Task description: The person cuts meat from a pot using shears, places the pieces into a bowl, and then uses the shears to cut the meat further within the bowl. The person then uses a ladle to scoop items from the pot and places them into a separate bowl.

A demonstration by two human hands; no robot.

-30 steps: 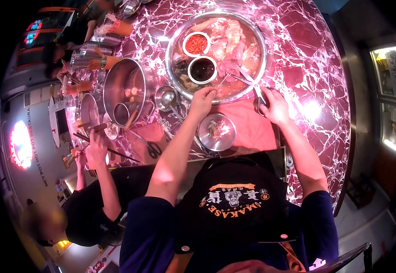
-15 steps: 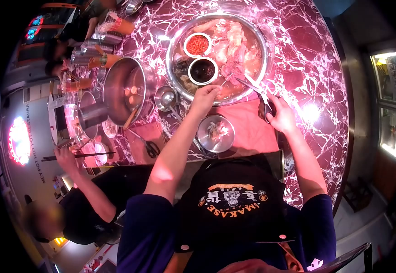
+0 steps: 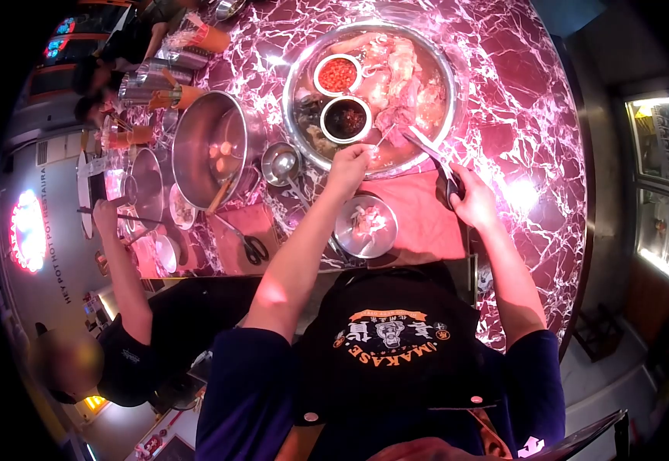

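Note:
A wide metal tray [image 3: 293, 146] holds pieces of meat [image 3: 400, 73] in liquid. At its near rim, my left hand [image 3: 350, 167] is closed in a pinch on a thin stick-like tool [image 3: 384, 136], whose tip reaches a darker pink piece of meat [image 3: 397, 119]. Black-handled scissors [image 3: 434, 153] are in my right hand [image 3: 473, 198], fingers through the handles, blades pointing at that same piece. Inside the tray sit a white cup of chopped red pepper [image 3: 338, 75] and a cup of dark sauce [image 3: 346, 120]. Below my left hand stands a metal bowl with pale food pieces [image 3: 366, 225].
A pink cloth [image 3: 423, 219] lies between tray and bowl. To the left are a ladle [image 3: 281, 164], a large pot [image 3: 188, 146] and another pair of scissors [image 3: 253, 250]. A co-worker [image 3: 142, 330] with dark chopsticks [image 3: 131, 217] stands at the left.
My hands stay almost in place at the tray, the scissors still over the meat. The co-worker's hand with the chopsticks has moved up toward the far left dishes.

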